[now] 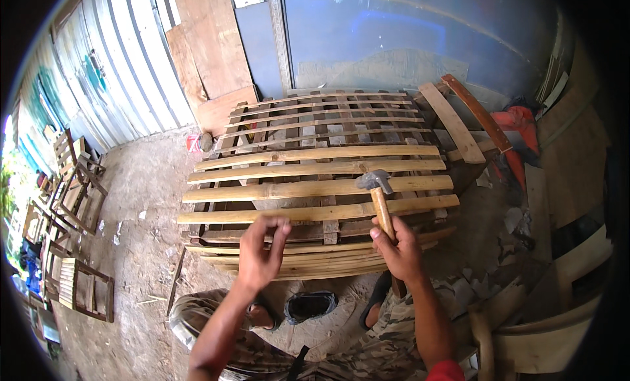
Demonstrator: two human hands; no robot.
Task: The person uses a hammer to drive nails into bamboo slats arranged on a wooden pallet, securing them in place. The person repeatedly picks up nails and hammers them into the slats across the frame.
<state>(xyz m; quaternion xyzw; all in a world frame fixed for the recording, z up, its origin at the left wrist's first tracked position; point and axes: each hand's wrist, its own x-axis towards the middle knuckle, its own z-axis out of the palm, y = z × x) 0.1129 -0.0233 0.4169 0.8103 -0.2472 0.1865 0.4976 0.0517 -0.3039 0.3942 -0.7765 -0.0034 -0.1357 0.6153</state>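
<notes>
My right hand [399, 248] grips the wooden handle of a hammer [378, 195], whose grey metal head is raised over a split bamboo slat [315, 212]. My left hand [261, 250] hovers over the near slats with fingertips pinched together; whether it holds a nail is too small to tell. The slats lie side by side across a low wooden frame [308, 233] in front of me, with darker crosspieces showing between them.
Loose curved planks [453, 122] lean at the frame's far right beside an orange object [522, 119]. Wooden boards [210, 46] stand against the corrugated wall. Small wooden frames [82, 286] sit on the dirt floor at left. My sandalled feet [308, 307] rest below the frame.
</notes>
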